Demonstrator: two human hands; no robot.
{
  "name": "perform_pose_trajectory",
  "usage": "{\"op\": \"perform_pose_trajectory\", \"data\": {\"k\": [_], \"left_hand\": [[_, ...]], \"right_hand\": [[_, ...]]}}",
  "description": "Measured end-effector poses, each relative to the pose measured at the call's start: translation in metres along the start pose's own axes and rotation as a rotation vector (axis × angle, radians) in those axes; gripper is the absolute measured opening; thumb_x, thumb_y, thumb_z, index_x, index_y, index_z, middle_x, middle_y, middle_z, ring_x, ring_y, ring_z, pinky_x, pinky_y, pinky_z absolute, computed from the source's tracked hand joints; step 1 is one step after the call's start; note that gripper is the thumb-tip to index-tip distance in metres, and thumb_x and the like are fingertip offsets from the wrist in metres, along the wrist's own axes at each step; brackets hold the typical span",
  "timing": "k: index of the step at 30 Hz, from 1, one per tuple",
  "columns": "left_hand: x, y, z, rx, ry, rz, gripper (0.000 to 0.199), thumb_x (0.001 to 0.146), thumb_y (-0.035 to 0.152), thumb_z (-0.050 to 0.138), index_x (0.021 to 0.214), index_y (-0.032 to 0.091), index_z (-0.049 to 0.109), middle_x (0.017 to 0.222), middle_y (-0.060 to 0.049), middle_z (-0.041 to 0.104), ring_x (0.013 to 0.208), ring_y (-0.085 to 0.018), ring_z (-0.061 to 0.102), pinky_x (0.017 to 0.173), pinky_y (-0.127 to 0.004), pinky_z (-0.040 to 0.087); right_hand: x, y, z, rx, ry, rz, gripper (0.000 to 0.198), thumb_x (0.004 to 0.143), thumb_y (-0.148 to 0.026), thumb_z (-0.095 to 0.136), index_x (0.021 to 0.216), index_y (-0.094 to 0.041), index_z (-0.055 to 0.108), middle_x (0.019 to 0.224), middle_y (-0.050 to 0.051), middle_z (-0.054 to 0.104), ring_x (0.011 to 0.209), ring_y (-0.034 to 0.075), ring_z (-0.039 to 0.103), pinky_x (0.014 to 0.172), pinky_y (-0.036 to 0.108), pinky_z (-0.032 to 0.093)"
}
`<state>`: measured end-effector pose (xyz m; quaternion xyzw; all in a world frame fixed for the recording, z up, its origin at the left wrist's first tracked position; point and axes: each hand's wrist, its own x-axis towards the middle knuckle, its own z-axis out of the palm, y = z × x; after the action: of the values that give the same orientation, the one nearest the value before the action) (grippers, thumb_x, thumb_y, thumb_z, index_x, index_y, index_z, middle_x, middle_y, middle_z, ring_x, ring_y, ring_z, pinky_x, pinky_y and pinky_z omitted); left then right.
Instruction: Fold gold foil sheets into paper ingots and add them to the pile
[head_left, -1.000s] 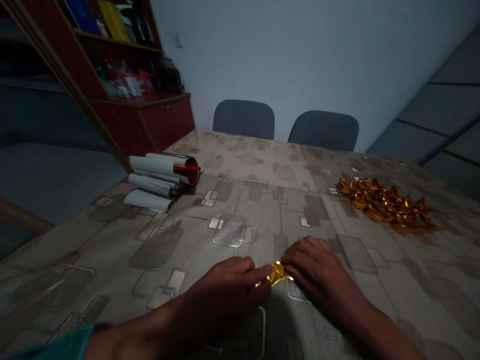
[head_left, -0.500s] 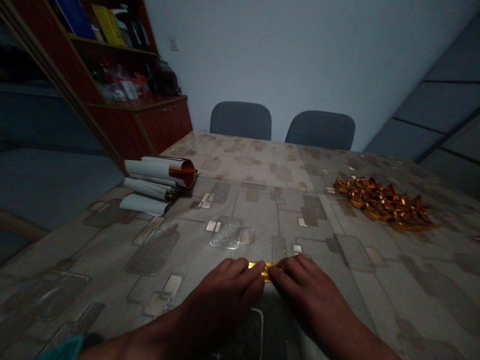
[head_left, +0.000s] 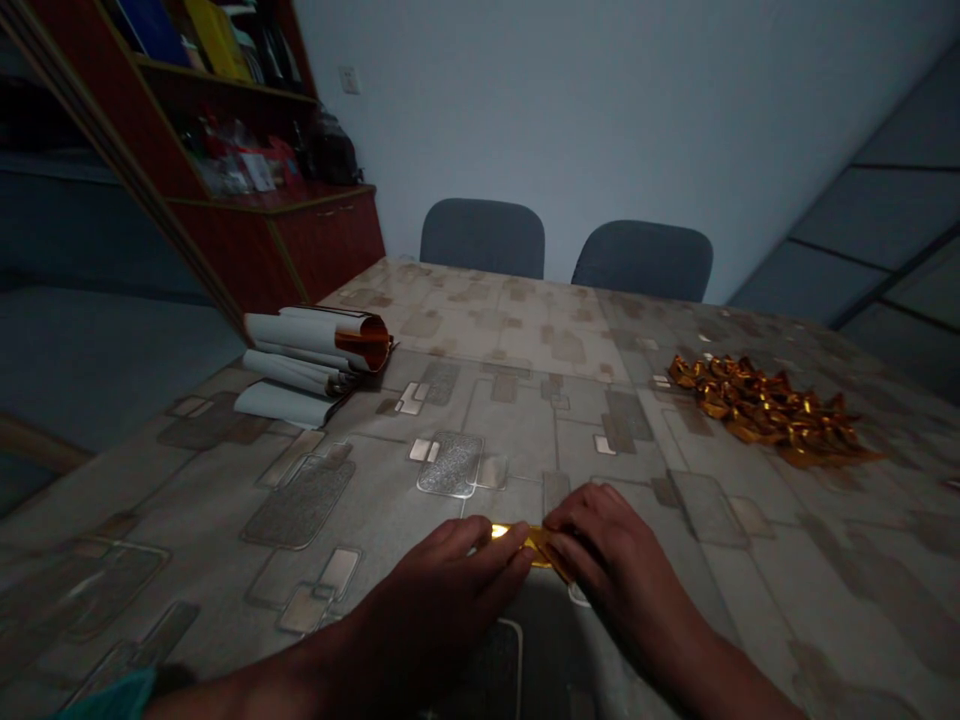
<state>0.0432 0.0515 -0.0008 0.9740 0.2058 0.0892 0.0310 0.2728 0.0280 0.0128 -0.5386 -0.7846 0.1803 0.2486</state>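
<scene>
A narrow folded strip of shiny gold foil paper (head_left: 537,546) lies near the front of the table, between my two hands. My left hand (head_left: 469,565) presses its fingers down on the strip's left part, closed over it. My right hand (head_left: 604,540) pinches the right end between thumb and fingers, and that end is slightly raised and angled. The fingers cover both ends of the strip. To the right sits a cluster of folded gold foil pieces (head_left: 772,408). At the left lies a loosely curled stack of white-backed foil sheets (head_left: 300,345), coppery gold inside.
The table (head_left: 517,420) wears a patterned cloth with rounded rectangles. Two grey chairs (head_left: 482,238) stand at the far edge against the wall. A reddish wooden cabinet (head_left: 330,240) with loaded shelves is at the back left.
My right hand has lifted a little and changed its grip, and the strip's right end is now turned up at an angle. My left hand stays pressed on the strip.
</scene>
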Motion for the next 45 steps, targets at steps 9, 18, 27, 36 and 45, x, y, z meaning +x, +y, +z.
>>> {"op": "perform_pose_trajectory", "data": {"k": [9, 18, 27, 36, 45], "left_hand": [[-0.001, 0.003, 0.002, -0.009, -0.008, -0.017, 0.049, 0.094, 0.005, 0.047, 0.143, 0.010, 0.041, 0.135, -0.010, 0.059, 0.105, -0.024, 0.058, 0.091, -0.035, 0.052], [-0.001, 0.003, 0.003, -0.010, 0.012, -0.014, 0.051, 0.093, 0.004, 0.046, 0.143, 0.008, 0.041, 0.139, -0.011, 0.056, 0.108, -0.025, 0.057, 0.095, -0.035, 0.051], [-0.002, 0.003, 0.003, 0.049, -0.005, -0.007, 0.053, 0.091, 0.004, 0.046, 0.144, 0.007, 0.041, 0.139, -0.012, 0.057, 0.106, -0.023, 0.056, 0.093, -0.032, 0.050], [0.001, 0.004, -0.007, 0.049, -0.074, -0.010, 0.050, 0.092, 0.010, 0.049, 0.142, 0.013, 0.044, 0.144, -0.011, 0.052, 0.108, -0.025, 0.057, 0.090, -0.035, 0.053], [-0.001, 0.002, 0.000, 0.003, -0.045, -0.051, 0.052, 0.093, 0.009, 0.049, 0.144, 0.014, 0.042, 0.144, -0.008, 0.053, 0.114, -0.024, 0.056, 0.099, -0.035, 0.050]], "right_hand": [[0.011, -0.004, 0.002, 0.024, -0.038, 0.114, 0.018, 0.088, -0.005, 0.066, 0.079, -0.019, 0.059, 0.086, 0.003, 0.062, 0.086, 0.023, 0.057, 0.076, 0.037, 0.041], [0.008, 0.000, -0.007, -0.011, -0.053, 0.151, 0.012, 0.085, -0.012, 0.069, 0.081, -0.020, 0.062, 0.087, 0.004, 0.063, 0.087, 0.025, 0.059, 0.075, 0.037, 0.039], [0.008, 0.002, 0.002, -0.037, 0.005, 0.143, 0.016, 0.084, -0.008, 0.067, 0.078, -0.021, 0.061, 0.084, 0.002, 0.063, 0.083, 0.023, 0.059, 0.075, 0.037, 0.038], [0.002, 0.000, 0.011, -0.308, 0.115, -0.027, 0.014, 0.087, -0.016, 0.070, 0.079, -0.021, 0.059, 0.080, 0.003, 0.061, 0.077, 0.026, 0.056, 0.070, 0.038, 0.038], [-0.003, 0.001, 0.024, -0.362, 0.041, -0.129, 0.012, 0.089, -0.015, 0.065, 0.084, -0.019, 0.055, 0.079, 0.004, 0.063, 0.073, 0.025, 0.059, 0.068, 0.037, 0.045]]}}
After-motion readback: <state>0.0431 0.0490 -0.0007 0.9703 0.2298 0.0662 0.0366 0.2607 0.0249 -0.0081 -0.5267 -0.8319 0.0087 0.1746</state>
